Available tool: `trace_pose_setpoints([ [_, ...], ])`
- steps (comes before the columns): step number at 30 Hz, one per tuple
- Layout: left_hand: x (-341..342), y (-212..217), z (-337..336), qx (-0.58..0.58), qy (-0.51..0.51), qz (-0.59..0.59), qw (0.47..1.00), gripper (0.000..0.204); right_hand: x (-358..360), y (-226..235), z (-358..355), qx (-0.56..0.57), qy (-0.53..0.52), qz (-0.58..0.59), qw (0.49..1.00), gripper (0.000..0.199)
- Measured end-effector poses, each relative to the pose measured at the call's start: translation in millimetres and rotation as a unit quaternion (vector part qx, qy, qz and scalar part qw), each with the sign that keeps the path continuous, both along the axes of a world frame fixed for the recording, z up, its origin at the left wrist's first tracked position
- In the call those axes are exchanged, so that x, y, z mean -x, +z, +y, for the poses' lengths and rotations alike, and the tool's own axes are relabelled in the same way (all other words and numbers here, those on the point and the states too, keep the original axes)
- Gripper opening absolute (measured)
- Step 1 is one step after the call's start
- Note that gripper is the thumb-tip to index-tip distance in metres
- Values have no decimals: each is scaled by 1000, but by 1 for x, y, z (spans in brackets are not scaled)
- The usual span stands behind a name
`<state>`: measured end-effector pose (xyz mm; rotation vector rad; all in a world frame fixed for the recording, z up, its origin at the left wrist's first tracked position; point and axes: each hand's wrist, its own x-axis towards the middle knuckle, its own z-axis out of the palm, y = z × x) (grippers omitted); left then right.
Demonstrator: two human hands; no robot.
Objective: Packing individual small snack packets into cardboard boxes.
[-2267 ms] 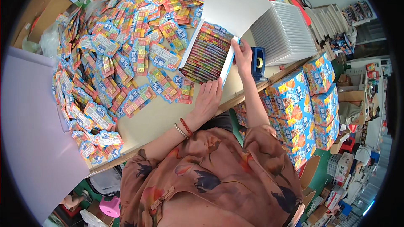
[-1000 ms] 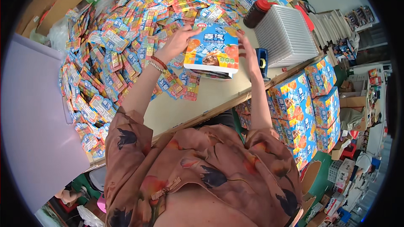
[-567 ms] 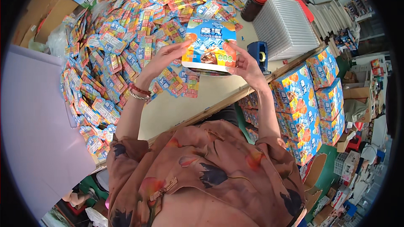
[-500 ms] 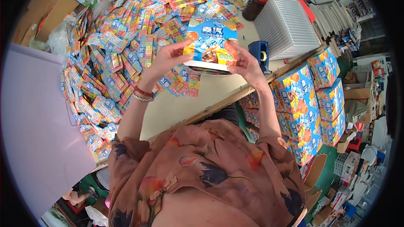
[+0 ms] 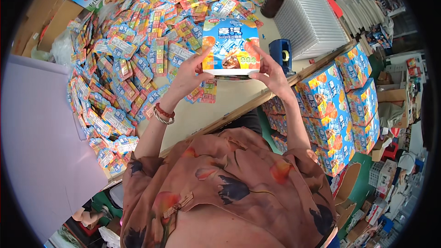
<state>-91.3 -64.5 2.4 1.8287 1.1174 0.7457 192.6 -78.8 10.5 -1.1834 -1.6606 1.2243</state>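
Observation:
A blue and orange printed carton [image 5: 232, 48] with fruit pictures is held over the table between my two hands. My left hand [image 5: 190, 74] grips its near left corner, thumb below and fingers along the side. At the near right corner my right hand [image 5: 272, 74] grips it the same way. A white strip runs along the carton's near edge, with a dark gap under it; what lies inside is hidden. To the left and beyond spreads a big pile of colourful blister packs [image 5: 121, 71], some close to my left hand.
A blue tape dispenser [image 5: 281, 56] stands right of the carton. Behind it are a stack of clear plastic trays [image 5: 308, 25] and a dark bottle with a red lid [image 5: 274, 1]. Finished-looking printed cartons [image 5: 328, 119] are stacked beyond the table's wooden edge [image 5: 229, 118].
The carton has levelled slightly and come a little nearer. My left hand has shifted down and right along its corner. Some packs at the pile's near side now show differently.

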Motion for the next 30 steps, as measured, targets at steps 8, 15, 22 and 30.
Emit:
trace_pose_setpoints([
  [8, -9, 11, 2, 71, 38, -146, 986, 76, -1, 13, 69, -115, -223, 3, 968, 51],
  [15, -10, 12, -2, 71, 33, 15, 997, 74, 64, 29, 178, -115, 200, -408, 883, 75],
  [22, -11, -2, -7, 134, 58, -102, 984, 59, 71, -7, 194, -189, 305, -431, 828, 68],
  [30, -15, 6, -13, 155, 53, -173, 971, 44, 35, 31, 90, -350, -86, -319, 876, 68],
])
